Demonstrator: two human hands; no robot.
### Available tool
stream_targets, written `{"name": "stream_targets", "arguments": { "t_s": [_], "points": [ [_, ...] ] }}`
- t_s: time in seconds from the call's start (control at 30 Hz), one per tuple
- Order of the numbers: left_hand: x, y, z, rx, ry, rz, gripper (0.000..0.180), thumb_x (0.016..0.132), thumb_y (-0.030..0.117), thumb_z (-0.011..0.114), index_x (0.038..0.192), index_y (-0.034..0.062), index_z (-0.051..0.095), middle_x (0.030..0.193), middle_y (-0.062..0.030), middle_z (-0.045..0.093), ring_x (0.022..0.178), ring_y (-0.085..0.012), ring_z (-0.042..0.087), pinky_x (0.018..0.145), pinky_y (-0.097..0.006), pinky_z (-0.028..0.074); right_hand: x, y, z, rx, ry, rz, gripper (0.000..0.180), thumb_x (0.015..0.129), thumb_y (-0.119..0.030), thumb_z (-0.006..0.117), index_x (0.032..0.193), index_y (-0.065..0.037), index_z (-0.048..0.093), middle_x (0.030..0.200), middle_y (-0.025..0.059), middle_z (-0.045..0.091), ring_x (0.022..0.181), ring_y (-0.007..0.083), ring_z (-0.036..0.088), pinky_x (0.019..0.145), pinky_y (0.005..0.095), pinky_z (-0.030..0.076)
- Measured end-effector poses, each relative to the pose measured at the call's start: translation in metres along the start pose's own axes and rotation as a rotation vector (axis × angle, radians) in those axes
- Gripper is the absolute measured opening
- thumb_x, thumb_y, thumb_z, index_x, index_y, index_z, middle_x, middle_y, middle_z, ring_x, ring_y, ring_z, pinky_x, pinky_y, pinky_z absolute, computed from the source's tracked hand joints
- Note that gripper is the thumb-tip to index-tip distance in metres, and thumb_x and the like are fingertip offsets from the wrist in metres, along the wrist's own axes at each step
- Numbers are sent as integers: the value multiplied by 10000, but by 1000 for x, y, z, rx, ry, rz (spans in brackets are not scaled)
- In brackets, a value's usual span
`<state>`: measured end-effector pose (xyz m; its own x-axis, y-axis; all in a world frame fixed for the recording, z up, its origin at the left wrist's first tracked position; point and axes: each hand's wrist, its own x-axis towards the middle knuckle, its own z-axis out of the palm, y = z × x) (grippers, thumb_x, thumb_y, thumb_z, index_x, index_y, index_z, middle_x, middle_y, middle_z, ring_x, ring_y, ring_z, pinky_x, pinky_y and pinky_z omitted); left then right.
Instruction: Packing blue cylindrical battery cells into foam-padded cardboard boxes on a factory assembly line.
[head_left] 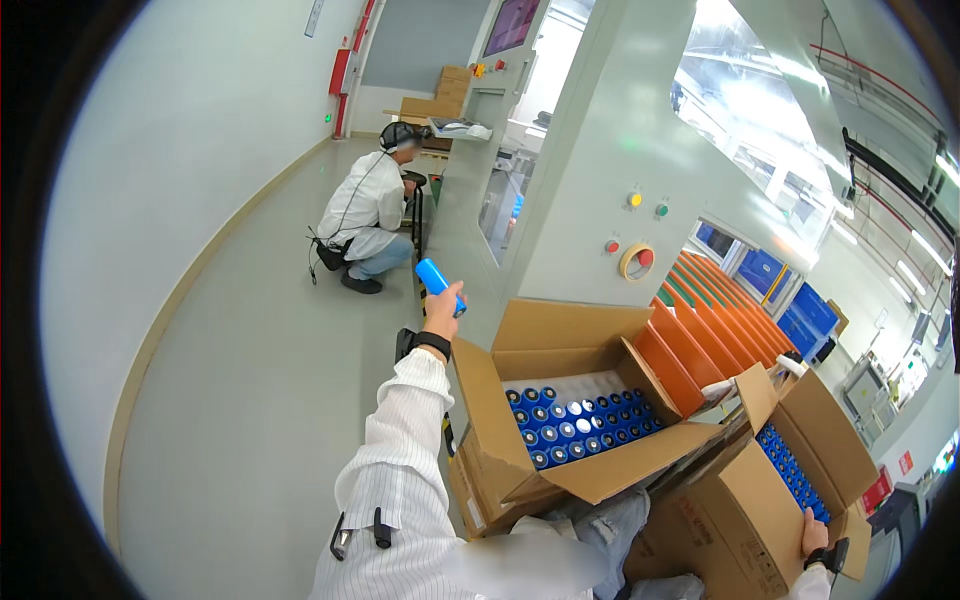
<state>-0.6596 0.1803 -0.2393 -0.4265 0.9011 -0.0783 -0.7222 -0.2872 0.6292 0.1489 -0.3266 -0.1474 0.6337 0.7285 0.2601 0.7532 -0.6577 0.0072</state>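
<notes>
My left hand (441,313) is stretched out ahead, its fingers wrapped round a blue cylindrical battery cell (431,274) that tilts up and left. Below and right of it, an open cardboard box (490,420) holds rows of blue cells (563,431) standing upright with their metal ends up. Far to the right, my right hand (815,535) is at the near edge of a second open cardboard box (745,500), beside its packed cells (785,465). That hand looks curled, and what its fingers hold, if anything, is hidden.
A person (365,215) in a white coat crouches ahead by a large grey machine (580,180) with coloured buttons. Orange slanted panels (690,345) stand behind the boxes. Crumpled clear plastic (610,530) lies between the boxes. A white wall (190,150) runs along the left.
</notes>
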Motion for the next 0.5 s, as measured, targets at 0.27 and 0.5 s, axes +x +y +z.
{"name": "stream_targets", "arguments": {
  "t_s": [0.27,0.5],
  "points": [
    [3,21,16,-48,-36,-136,199,859,106,695,918,56,512,881,-76,544,757,-250,610,685,-449,586,4,10,12,-16,23,-47,720,1014,-557,245,930,-15,713,960,253,678,923,474,625,841,552,459],
    [2,32,22,-239,0,-137,355,905,200,699,1085,82,417,985,-96,500,797,-255,561,726,-460,593,-13,-20,-7,23,34,5,720,1008,-575,245,974,-23,705,988,254,672,967,471,611,865,555,449]
  ]
}}
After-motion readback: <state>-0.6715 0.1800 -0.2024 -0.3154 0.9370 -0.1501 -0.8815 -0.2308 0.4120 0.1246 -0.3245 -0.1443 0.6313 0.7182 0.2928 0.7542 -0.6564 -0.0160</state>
